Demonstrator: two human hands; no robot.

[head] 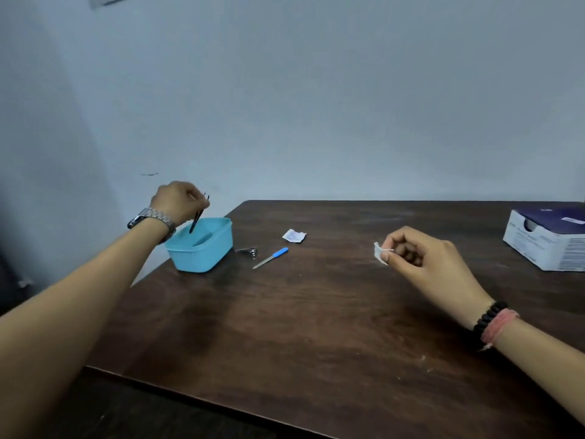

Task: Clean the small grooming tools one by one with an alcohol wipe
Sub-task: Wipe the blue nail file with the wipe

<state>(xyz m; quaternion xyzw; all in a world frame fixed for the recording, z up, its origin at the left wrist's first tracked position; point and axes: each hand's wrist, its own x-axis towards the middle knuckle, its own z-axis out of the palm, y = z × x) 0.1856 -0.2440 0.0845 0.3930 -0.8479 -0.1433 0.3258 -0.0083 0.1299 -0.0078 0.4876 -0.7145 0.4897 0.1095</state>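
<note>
Our left hand (pixel 179 201) pinches dark tweezers (pixel 197 218) over the blue tub (pixel 202 248) at ten o'clock; our right hand (pixel 421 255) grips the wipe (pixel 379 253) (three o'clock). Released crooked, the tweezers might strike the rim and bounce out.

The table (pixel 316 327) lies bare across its near and middle stretch. Obstacles sit at the far left, close together: tub (pixel 202 248), clipper (pixel 248 251), file (pixel 270 258), wrapper (pixel 294 236). A box (pixel 547 239) blocks the far right edge
</note>
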